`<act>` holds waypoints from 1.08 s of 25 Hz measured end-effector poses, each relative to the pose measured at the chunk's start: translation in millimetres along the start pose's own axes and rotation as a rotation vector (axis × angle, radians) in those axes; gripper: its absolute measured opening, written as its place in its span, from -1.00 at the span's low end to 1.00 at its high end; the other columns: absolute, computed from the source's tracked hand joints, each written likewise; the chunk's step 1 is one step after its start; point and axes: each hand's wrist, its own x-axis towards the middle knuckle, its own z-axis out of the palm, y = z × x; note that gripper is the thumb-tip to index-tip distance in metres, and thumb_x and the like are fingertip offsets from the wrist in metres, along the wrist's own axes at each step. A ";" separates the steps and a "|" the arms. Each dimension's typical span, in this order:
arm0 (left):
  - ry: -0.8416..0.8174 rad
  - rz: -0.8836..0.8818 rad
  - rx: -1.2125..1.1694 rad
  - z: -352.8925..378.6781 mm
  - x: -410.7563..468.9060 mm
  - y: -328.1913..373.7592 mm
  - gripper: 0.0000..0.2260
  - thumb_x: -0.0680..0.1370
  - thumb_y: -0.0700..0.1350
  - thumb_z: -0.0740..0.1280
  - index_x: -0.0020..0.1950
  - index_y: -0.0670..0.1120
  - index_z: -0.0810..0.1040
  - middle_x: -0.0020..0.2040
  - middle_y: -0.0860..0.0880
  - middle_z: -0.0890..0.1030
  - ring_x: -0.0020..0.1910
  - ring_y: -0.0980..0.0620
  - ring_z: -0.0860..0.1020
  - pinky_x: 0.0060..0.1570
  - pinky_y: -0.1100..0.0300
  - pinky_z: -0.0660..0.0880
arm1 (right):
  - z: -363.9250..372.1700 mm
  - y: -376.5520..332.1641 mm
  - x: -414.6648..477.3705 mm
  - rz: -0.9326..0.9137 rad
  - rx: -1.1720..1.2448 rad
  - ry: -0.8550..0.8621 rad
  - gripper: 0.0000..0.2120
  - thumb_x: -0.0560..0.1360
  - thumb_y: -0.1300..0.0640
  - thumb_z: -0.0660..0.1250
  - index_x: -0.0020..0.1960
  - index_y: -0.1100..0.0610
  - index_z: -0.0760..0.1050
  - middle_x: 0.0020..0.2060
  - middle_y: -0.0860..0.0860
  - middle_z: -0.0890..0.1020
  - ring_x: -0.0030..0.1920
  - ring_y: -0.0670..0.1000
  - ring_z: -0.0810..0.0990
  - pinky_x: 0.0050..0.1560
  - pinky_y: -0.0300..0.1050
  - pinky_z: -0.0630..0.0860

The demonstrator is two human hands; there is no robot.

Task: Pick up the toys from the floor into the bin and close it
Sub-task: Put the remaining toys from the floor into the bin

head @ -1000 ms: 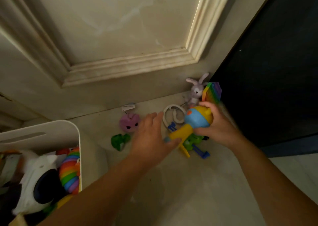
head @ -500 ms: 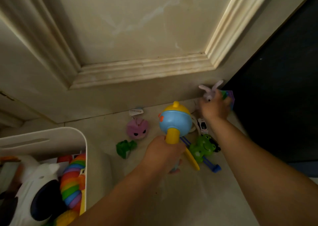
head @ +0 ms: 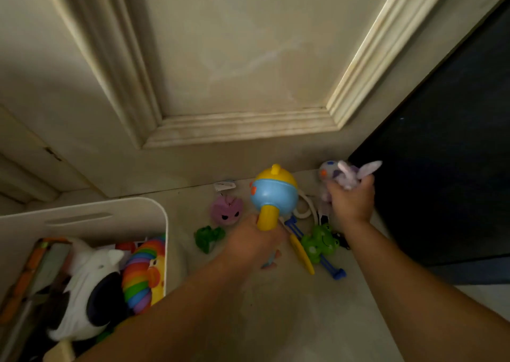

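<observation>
My left hand (head: 255, 241) grips the yellow handle of a blue and yellow rattle toy (head: 273, 193), held upright above the floor. My right hand (head: 350, 201) is closed around a purple plush bunny (head: 349, 175) near the dark wall, lifted off the floor. On the floor between my arms lie a pink round plush (head: 226, 210), a small green frog (head: 208, 237), a bigger green frog toy (head: 320, 241) on blue and yellow sticks, and a white ring (head: 303, 210). The white bin (head: 91, 212) stands open at the lower left, holding several toys.
A cream panelled door (head: 234, 58) rises directly behind the toys. A dark panel (head: 447, 155) closes off the right side. Inside the bin are a black and white plush (head: 85, 287) and a rainbow slinky toy (head: 140, 273). Bare floor lies below my arms.
The rattle passed from my right hand to my left, which now holds it upright. My right hand reached to the corner, closed on the bunny and lifted it.
</observation>
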 end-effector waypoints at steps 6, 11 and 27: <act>0.036 0.198 0.116 -39.3 -84.9 20.7 -0.80 0.48 -0.25 0.39 0.06 -0.19 0.47 -0.27 -0.13 0.53 -0.48 0.00 0.52 -0.48 0.16 0.52 | -54.5 -96.4 -91.9 0.016 0.481 -0.298 -0.76 0.40 0.29 0.29 -0.10 -0.04 0.39 -0.34 0.02 0.50 -0.44 0.01 0.51 -0.32 -0.11 0.47; 0.130 0.330 0.047 -66.4 -173.7 26.6 -0.90 0.48 -0.28 0.38 -0.04 -0.21 0.52 -0.40 -0.10 0.56 -0.53 0.01 0.50 -0.51 0.22 0.49 | -93.0 -152.6 -175.7 -0.041 0.446 -0.496 -0.82 0.47 0.26 0.29 -0.01 0.04 0.38 -0.26 0.07 0.53 -0.42 -0.02 0.53 -0.47 -0.19 0.51; 0.286 0.312 -0.076 -165.2 -302.1 -39.3 -0.74 0.40 0.06 0.45 0.00 -0.04 0.60 -0.08 -0.13 0.62 -0.11 -0.08 0.59 0.07 -0.11 0.60 | -94.8 -170.4 -334.7 0.105 0.303 -0.828 -0.79 0.26 0.22 0.31 -0.16 0.01 0.38 -0.39 0.02 0.51 -0.35 0.01 0.52 -0.33 -0.12 0.41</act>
